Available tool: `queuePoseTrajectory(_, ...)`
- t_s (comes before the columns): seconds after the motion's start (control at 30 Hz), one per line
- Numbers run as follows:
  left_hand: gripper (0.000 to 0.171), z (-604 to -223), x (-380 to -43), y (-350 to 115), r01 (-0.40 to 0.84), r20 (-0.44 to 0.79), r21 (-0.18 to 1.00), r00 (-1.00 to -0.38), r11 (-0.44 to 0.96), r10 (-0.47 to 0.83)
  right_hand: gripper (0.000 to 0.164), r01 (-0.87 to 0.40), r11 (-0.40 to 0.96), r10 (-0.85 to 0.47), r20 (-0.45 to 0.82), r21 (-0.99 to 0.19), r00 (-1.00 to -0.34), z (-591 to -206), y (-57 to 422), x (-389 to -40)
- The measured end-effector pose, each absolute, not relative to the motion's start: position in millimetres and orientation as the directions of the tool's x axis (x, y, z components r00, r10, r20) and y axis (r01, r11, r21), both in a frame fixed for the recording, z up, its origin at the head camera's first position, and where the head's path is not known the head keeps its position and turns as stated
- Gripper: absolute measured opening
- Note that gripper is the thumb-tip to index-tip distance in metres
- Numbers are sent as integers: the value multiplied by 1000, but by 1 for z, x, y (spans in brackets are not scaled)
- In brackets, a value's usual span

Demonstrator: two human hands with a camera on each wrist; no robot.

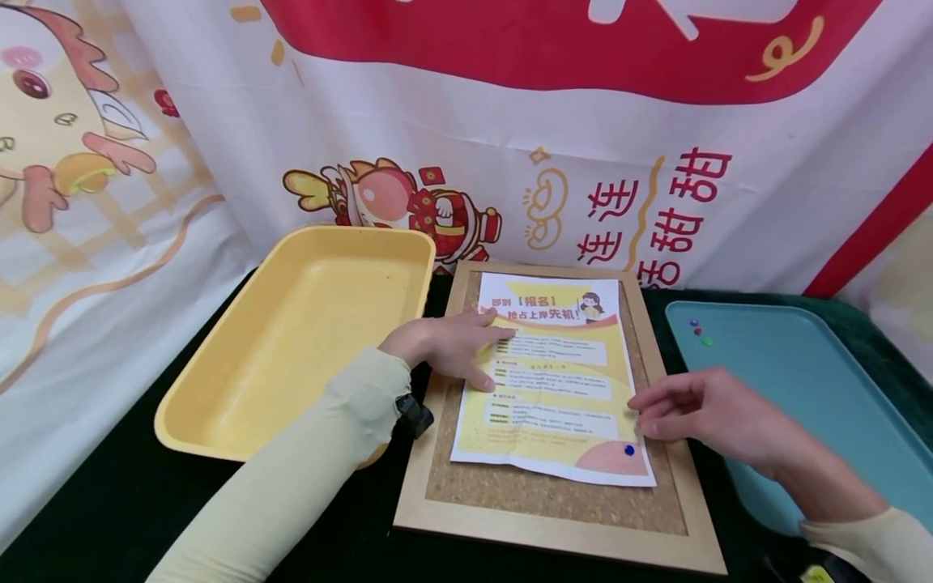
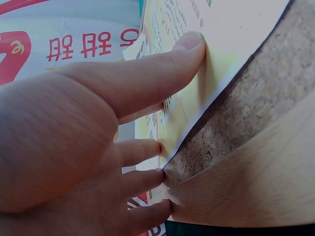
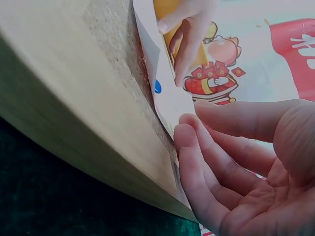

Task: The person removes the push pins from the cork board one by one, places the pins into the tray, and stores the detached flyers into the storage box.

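A yellow and white printed sheet of paper (image 1: 547, 364) lies on a wood-framed cork board (image 1: 576, 506). One blue push pin (image 1: 629, 450) sits in the sheet's lower right corner. My left hand (image 1: 455, 344) rests on the sheet's left edge with fingers spread, the thumb (image 2: 189, 44) lying on the print. At the right edge of the sheet, my right hand (image 1: 703, 409) has its thumb and fingertips brought together, pinching the paper's margin. In the right wrist view the sheet's edge curls up a little from the cork near the blue pin (image 3: 157, 86).
To the left stands a yellow plastic tray (image 1: 291, 340), close to the board. A teal tray (image 1: 816, 389) lies on the right, with several small coloured pins (image 1: 697, 330) near its far left corner. Dark green cloth (image 1: 87, 502) covers the table; a printed banner (image 1: 452, 105) hangs behind.
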State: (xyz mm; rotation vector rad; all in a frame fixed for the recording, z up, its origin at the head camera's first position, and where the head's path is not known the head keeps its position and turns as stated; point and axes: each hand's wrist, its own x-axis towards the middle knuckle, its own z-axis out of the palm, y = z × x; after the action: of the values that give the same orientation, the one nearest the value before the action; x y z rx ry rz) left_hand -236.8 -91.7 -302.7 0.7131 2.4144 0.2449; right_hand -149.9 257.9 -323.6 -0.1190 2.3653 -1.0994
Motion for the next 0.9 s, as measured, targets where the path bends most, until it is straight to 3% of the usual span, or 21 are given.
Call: queuePoseTrajectory(0.9,89,-302,-239,-91,450,-505,317,-665,835,550,22,75,688,-352,-423,-722,-835,-331,245,-142)
